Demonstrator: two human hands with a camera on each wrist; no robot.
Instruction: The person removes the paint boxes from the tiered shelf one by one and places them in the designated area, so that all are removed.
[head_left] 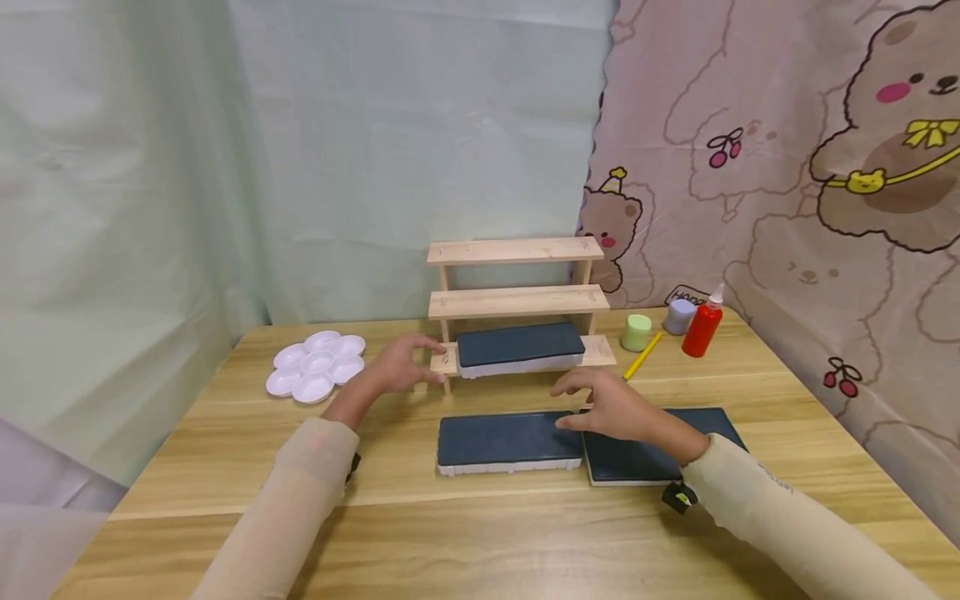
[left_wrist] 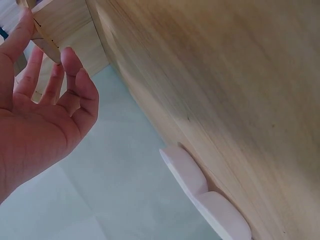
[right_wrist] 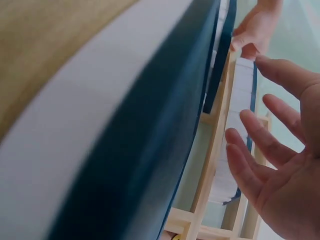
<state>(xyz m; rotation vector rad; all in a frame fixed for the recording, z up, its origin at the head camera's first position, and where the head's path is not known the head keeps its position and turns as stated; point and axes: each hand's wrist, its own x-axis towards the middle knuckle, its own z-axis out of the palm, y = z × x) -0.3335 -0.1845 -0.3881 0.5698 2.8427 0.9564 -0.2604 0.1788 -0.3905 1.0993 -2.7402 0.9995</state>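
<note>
My left hand (head_left: pixel 405 363) is at the left end of the lowest board of a wooden tiered stand (head_left: pixel 517 302), its fingers spread about the board's end (left_wrist: pixel 48 44). A long white box with a dark blue lid (head_left: pixel 521 344) lies on that board. My right hand (head_left: pixel 607 402), fingers apart and lightly bent, holds nothing. It hovers in front of the stand, above two more dark-lidded boxes on the table: a long one (head_left: pixel 510 440) and a wider one (head_left: pixel 705 425), which the hand and forearm partly cover. In the right wrist view, a gap separates the right hand (right_wrist: pixel 287 150) from the shelved box (right_wrist: pixel 235 120).
A white flower-shaped palette (head_left: pixel 315 365) lies at the table's left. Right of the stand are a green jar (head_left: pixel 637 332), a purple jar (head_left: pixel 679 317), a yellow pencil-like stick (head_left: pixel 642 356) and a red squeeze bottle (head_left: pixel 702 327). Curtains hang behind the wooden table (head_left: pixel 420 533).
</note>
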